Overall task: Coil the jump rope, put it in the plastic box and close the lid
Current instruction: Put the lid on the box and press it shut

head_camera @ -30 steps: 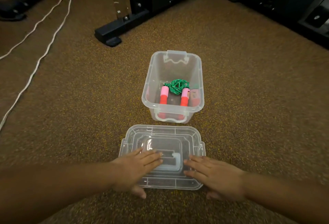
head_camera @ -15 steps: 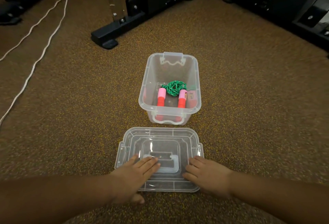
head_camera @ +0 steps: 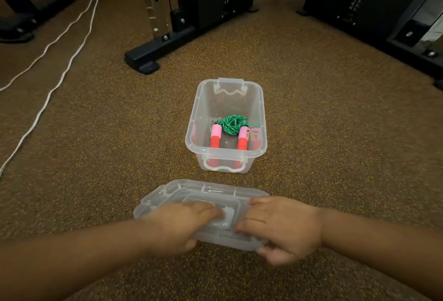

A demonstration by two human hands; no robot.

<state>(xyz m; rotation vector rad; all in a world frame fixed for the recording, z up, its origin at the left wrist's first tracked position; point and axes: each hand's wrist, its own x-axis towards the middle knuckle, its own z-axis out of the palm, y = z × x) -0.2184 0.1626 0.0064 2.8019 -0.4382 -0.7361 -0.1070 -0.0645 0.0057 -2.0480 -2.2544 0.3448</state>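
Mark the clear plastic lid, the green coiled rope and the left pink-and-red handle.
clear plastic lid (head_camera: 203, 189): head view, far rim.
green coiled rope (head_camera: 232, 124): head view, centre of the coil.
left pink-and-red handle (head_camera: 215, 138): head view, mid-shaft, inside the box.

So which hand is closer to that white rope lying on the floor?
Left. The left hand grips the lid on the side toward the white rope; the right hand holds the lid's opposite end, farther away.

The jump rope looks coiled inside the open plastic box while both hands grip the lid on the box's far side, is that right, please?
Not quite: the lid is on the near side of the plastic box, between it and the person. The rest holds in the head view: the jump rope lies coiled inside the open box, and the left hand and right hand grip the lid.
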